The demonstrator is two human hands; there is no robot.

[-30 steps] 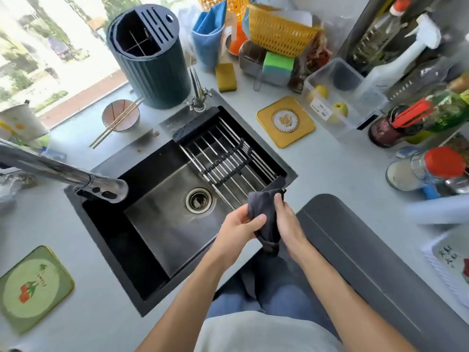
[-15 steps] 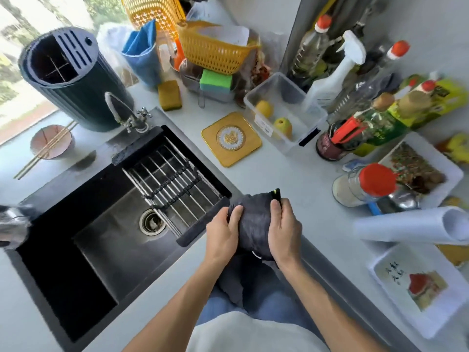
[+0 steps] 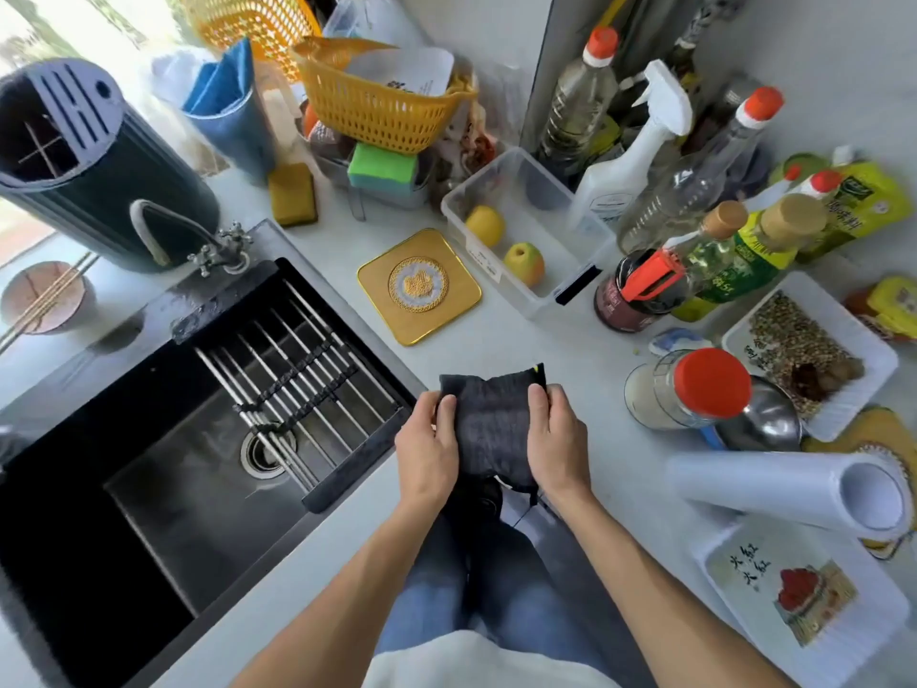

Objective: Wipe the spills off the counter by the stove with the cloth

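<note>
Looking down through the head camera, I see my left hand (image 3: 427,449) and my right hand (image 3: 558,439) each gripping one side of the dark cloth (image 3: 489,424), thumbs lying on top of it. I hold the cloth over the front edge of the pale counter (image 3: 536,350), just to the right of the black sink (image 3: 208,439). Beyond it lies a yellow coaster (image 3: 419,286), and further right a jar with a red lid (image 3: 694,387).

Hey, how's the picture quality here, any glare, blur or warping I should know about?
Head view: window top left blown out white; wide-angle lens bends the sink and edges; both hands and dark cloth fairly sharp; white roll at right slightly soft.
</note>
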